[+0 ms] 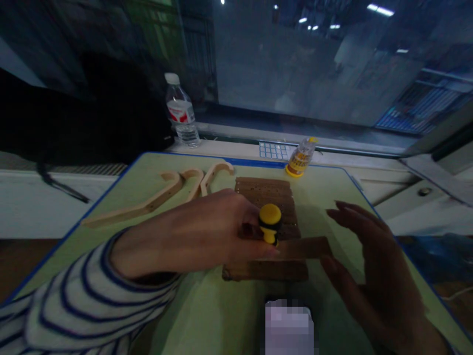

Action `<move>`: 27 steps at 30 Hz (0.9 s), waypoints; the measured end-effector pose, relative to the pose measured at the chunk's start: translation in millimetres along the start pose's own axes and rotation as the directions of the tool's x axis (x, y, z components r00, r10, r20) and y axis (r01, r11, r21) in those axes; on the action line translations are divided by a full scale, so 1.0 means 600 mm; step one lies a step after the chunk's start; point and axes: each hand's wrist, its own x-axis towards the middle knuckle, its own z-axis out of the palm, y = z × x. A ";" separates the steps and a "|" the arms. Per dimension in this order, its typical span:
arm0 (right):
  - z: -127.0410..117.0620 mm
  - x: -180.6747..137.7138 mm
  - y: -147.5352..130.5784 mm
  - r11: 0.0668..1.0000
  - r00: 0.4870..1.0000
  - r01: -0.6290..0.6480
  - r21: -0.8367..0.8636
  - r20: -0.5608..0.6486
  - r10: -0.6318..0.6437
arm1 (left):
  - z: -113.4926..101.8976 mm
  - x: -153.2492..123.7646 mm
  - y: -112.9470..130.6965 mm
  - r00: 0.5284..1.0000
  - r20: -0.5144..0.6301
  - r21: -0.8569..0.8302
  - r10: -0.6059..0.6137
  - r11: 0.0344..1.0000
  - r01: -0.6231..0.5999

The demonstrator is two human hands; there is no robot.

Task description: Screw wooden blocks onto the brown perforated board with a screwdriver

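My left hand (229,227) is closed around a short screwdriver with a yellow-and-black handle (270,217), which stands upright. The same hand's thumb presses along a thin brown wooden strip (305,248). Below the strip lies a dark brown slatted wooden board (266,270) with small holes in its surface. My right hand (377,266) is open, fingers spread, its thumb by the right end of the strip; whether it touches the strip I cannot tell. The screwdriver's tip is hidden.
Pale curved wooden pieces (148,204) lie on the green table (325,190) to the left. A glue bottle (300,159) stands at the table's back edge, and a water bottle (181,116) on the windowsill. Near the front is a pixelated pale object (288,328).
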 end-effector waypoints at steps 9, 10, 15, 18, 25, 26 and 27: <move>-0.089 0.131 -0.100 0.901 0.891 0.359 -0.244 0.378 -0.253 | 0.002 0.015 0.010 0.971 0.139 -0.107 0.193 0.978 -0.179; -0.089 0.143 -0.108 0.893 0.882 0.368 -0.258 0.402 -0.247 | 0.003 0.016 0.009 0.969 0.126 -0.105 0.214 0.974 -0.201; -0.073 0.170 -0.119 0.909 0.842 0.340 -0.240 0.509 -0.181 | 0.011 0.020 -0.003 0.969 0.069 -0.062 0.239 0.970 -0.235; -0.067 0.171 -0.113 0.926 0.850 0.306 -0.220 0.503 -0.161 | 0.013 0.021 -0.007 0.971 0.075 -0.065 0.228 0.972 -0.224; -0.057 0.170 -0.100 0.938 0.853 0.308 -0.159 0.483 -0.198 | 0.007 0.019 -0.003 0.969 0.117 -0.075 0.217 0.975 -0.209; -0.055 0.171 -0.101 0.940 0.854 0.310 -0.146 0.478 -0.207 | 0.007 0.020 -0.004 0.967 0.118 -0.078 0.226 0.973 -0.218; -0.053 0.172 -0.102 0.941 0.851 0.313 -0.128 0.478 -0.218 | 0.007 0.020 -0.004 0.965 0.112 -0.083 0.236 0.970 -0.227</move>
